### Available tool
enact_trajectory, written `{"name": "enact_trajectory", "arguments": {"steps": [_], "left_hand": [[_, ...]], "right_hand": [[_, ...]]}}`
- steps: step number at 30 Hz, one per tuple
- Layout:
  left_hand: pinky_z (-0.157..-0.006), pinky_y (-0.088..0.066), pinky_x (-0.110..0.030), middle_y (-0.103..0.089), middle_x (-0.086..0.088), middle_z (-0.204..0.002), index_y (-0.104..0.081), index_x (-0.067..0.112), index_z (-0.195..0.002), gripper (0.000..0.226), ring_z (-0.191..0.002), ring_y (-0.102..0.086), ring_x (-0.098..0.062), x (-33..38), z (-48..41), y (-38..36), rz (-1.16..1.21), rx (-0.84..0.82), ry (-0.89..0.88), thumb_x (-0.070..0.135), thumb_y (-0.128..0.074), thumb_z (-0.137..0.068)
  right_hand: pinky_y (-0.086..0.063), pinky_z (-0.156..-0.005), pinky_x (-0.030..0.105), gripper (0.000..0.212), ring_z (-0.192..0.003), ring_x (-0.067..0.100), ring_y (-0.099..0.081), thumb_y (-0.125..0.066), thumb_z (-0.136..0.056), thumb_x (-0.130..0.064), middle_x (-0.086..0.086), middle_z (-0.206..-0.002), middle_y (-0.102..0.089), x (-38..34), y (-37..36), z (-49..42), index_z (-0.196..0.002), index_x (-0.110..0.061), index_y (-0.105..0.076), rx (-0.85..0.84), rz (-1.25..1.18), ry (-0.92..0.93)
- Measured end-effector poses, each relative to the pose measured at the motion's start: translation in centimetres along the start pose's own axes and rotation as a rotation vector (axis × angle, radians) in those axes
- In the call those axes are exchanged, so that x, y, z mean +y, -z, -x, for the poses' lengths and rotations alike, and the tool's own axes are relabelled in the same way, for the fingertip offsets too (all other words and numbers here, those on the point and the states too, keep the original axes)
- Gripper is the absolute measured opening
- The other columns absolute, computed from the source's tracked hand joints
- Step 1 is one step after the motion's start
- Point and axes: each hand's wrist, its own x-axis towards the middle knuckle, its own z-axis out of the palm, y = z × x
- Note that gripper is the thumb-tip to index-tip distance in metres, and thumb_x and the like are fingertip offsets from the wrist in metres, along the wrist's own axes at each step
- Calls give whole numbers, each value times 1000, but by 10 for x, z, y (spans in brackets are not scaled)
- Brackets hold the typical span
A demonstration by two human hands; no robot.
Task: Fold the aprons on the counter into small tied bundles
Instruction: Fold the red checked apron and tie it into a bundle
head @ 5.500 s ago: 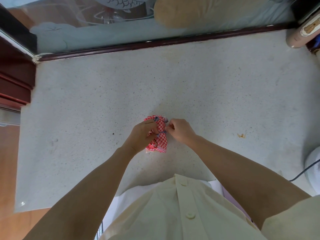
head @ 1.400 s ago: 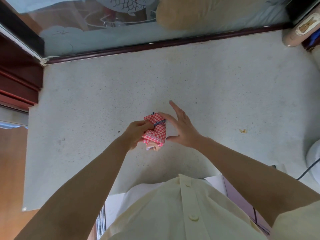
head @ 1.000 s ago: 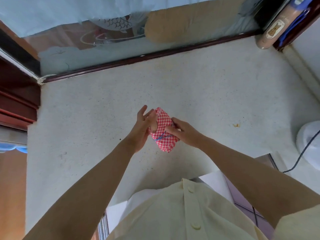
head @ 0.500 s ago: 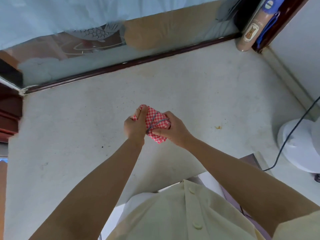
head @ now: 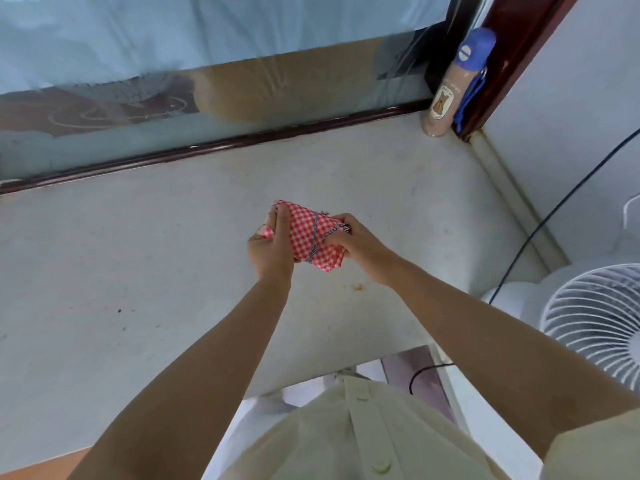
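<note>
Lifted higher now, the tied apron bundle (head: 313, 235) sits gripped by both hands (head: 268, 249) (head: 356, 242), ready for setting down.

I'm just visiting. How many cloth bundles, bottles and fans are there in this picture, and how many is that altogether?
apron bundle, red checked, tied with string, held by the left hand and the right hand: 1
bottle, blue cap, in the far corner: 1
fan, white: 1
Total: 3
</note>
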Motion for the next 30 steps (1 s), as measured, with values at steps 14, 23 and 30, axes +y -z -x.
{"name": "enact_trajectory", "arguments": {"steps": [14, 23, 30], "left_hand": [[-88, -56, -36, -69, -8, -107, -58, 20, -115, 36, -101, -68, -25, 4, -19, 2, -179, -594, 143, 44, -59, -89], [-81, -59, -38, -66, -14, -117, -55, 8, -123, 63, -100, -68, -27, 14, -31, -3, -66, -359, 305, 58, -61, -85], [-57, -57, -24, -65, -4, -100, -54, 12, -111, 45, -86, -67, -20, 36, -9, -36, 20, -144, 250, 52, -57, -90]], "right_hand": [[-53, -67, 24, 24, -72, 11, -66, -61, -91, -12, -4, -68, -66, -18, 49, 11, -67, -11, -57, -237, -84, -66], [-55, -81, 32, 28, -99, 27, -63, -61, -92, -29, 11, -105, -67, -18, 38, -6, -106, -5, -62, 35, -254, -140], [-51, -97, 44, 68, -109, 23, -60, -62, -82, -61, 5, -123, -58, -56, 11, -6, -131, -17, -43, 238, -211, -146]]}}
